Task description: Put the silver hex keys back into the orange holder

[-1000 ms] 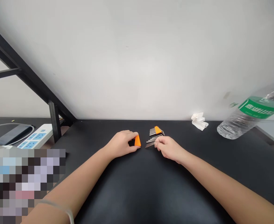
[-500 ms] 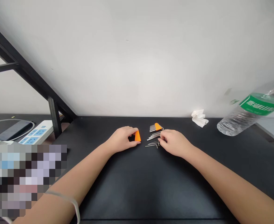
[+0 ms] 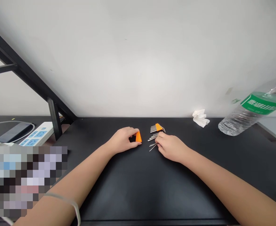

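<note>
My left hand (image 3: 124,140) grips an orange plastic hex key holder (image 3: 138,137) between thumb and fingers, upright on the black table. To the right, my right hand (image 3: 169,145) is closed at the loose hex keys, its fingertips on a small hex key (image 3: 153,147) that points down and left. The bent ends of these small keys are hidden under the fingers. Beyond them lie several larger loose hex keys (image 3: 152,137). Farther back lies a second orange holder (image 3: 159,127) with several hex keys set in it in a row.
A crumpled white tissue (image 3: 201,118) lies near the wall. A large clear bottle with a green label (image 3: 261,103) is at the right. On the left are a black metal frame (image 3: 54,116), a white power strip (image 3: 38,133), a phone (image 3: 14,132) and cables. A pixelated patch covers the lower left.
My right hand has moved slightly left and toward me onto the small hex keys. One small key has swung to a steeper slant. My left hand and its holder stay in place.
</note>
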Action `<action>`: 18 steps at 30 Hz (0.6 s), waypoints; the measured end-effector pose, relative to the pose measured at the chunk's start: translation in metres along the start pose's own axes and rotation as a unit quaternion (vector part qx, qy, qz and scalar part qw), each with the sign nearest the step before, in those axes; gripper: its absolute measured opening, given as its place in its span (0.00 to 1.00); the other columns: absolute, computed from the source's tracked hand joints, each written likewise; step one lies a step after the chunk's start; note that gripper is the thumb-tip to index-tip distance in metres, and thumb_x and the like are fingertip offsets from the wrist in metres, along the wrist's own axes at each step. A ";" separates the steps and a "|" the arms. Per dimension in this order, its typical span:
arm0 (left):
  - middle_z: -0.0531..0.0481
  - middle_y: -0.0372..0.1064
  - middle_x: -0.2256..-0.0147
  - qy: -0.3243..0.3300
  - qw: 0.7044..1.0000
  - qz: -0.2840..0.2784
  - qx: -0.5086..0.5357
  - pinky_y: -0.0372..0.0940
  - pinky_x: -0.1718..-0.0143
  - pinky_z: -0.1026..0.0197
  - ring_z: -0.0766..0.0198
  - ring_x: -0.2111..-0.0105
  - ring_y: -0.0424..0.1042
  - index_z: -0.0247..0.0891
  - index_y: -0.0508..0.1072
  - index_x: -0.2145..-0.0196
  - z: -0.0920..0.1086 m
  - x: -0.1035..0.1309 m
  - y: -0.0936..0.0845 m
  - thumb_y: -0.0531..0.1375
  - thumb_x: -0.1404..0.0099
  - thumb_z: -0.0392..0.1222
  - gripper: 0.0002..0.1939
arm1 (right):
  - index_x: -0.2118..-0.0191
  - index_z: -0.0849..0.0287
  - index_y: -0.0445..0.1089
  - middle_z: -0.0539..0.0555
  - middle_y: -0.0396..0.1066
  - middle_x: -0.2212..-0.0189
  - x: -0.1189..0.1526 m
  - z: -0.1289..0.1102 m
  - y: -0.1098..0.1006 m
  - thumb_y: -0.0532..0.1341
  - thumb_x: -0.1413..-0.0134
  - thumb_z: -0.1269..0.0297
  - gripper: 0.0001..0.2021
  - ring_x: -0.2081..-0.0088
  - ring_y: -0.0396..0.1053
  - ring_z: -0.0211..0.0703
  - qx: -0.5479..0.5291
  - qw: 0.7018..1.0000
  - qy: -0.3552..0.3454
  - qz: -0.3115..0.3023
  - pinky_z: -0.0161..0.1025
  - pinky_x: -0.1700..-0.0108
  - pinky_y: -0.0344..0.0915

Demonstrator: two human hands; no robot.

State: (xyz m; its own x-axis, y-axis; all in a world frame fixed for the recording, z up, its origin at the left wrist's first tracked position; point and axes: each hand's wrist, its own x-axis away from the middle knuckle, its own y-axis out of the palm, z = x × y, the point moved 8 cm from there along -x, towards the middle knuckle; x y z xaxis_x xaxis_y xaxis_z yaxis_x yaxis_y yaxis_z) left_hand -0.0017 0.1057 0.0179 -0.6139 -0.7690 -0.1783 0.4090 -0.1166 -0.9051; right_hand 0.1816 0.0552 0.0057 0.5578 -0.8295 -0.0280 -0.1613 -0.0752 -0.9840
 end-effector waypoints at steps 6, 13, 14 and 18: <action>0.50 0.74 0.61 -0.006 1.000 -0.009 -0.002 0.66 0.62 0.59 0.59 0.62 0.73 0.45 0.74 0.51 0.000 0.001 0.000 0.66 0.37 0.55 0.20 | 0.60 0.58 0.68 0.54 0.71 0.59 0.000 0.004 -0.003 0.54 0.36 0.69 0.06 0.71 0.67 0.39 0.016 0.999 0.047 0.014 0.39 0.69 0.57; 0.50 0.73 0.61 -0.007 1.000 -0.012 -0.003 0.66 0.61 0.59 0.59 0.62 0.72 0.45 0.74 0.50 -0.001 0.000 0.002 0.65 0.37 0.55 0.20 | 0.58 0.57 0.70 0.54 0.70 0.57 0.002 -0.004 -0.003 0.55 0.36 0.68 0.07 0.69 0.67 0.39 0.010 1.000 0.013 0.003 0.38 0.68 0.58; 0.50 0.73 0.61 -0.007 1.000 -0.014 -0.006 0.66 0.61 0.59 0.59 0.62 0.72 0.45 0.73 0.50 0.000 0.000 0.002 0.65 0.37 0.54 0.20 | 0.59 0.57 0.69 0.54 0.70 0.57 0.002 -0.005 -0.003 0.55 0.37 0.69 0.06 0.69 0.67 0.39 0.008 1.000 0.010 0.000 0.37 0.68 0.58; 0.51 0.72 0.63 -0.011 1.000 -0.018 -0.020 0.66 0.61 0.58 0.60 0.64 0.71 0.43 0.71 0.49 0.003 0.000 0.002 0.63 0.37 0.48 0.19 | 0.59 0.57 0.69 0.53 0.70 0.59 0.001 -0.003 -0.004 0.56 0.39 0.71 0.06 0.68 0.68 0.39 -0.010 1.000 0.024 0.009 0.38 0.67 0.58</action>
State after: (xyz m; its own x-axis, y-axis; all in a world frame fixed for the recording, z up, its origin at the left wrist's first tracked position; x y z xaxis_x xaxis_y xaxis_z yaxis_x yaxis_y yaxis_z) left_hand 0.0011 0.1031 0.0177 -0.6126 -0.7784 -0.1369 0.3589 -0.1197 -0.9257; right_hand 0.1807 0.0534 0.0105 0.5147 -0.8566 -0.0362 -0.1873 -0.0712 -0.9797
